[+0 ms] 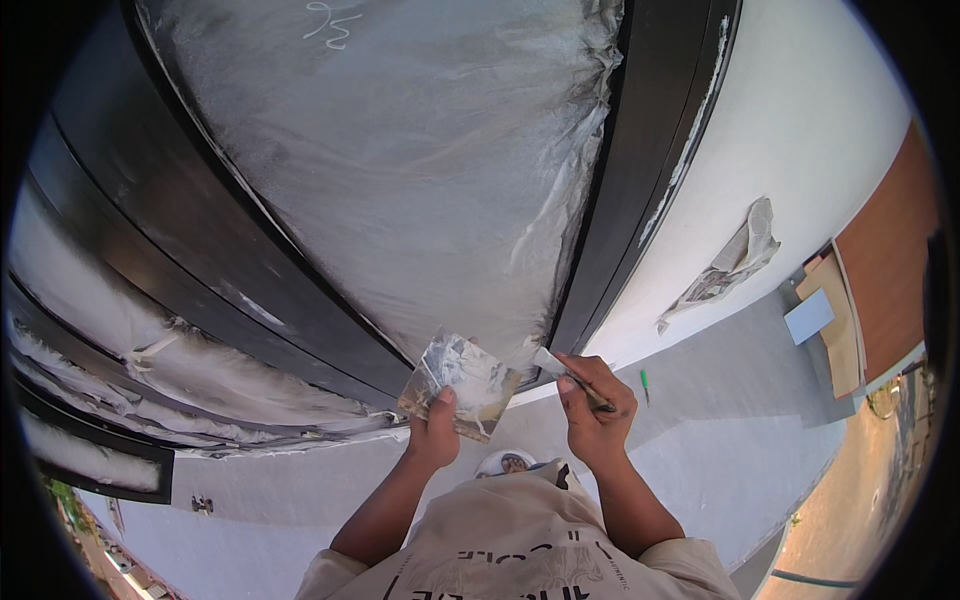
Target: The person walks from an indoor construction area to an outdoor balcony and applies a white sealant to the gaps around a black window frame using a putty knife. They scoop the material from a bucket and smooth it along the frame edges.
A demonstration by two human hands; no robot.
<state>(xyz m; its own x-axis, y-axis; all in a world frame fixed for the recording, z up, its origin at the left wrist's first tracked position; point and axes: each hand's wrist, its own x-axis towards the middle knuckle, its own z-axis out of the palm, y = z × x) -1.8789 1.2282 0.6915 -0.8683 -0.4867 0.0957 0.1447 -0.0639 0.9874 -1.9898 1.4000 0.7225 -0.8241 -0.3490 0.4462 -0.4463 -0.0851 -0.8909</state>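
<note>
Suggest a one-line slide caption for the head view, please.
Left hand holds a white-smeared plate, right hand a scraper, before a dark frame and cloudy sheeting.

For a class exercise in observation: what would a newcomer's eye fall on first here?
A wrinkled, cloudy sheet between dark frame strips fills the upper middle. Below, the left hand holds a smeared board, the right hand a scraper. At right, torn grey material stands out on the white wall.

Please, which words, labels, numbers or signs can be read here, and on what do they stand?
Beige T-shirt: dark printed lettering, partly folded and cut off; not copied here.
Plastic sheet: white looping scrawl near the top, no clear word.
I see no other readable text.
</note>
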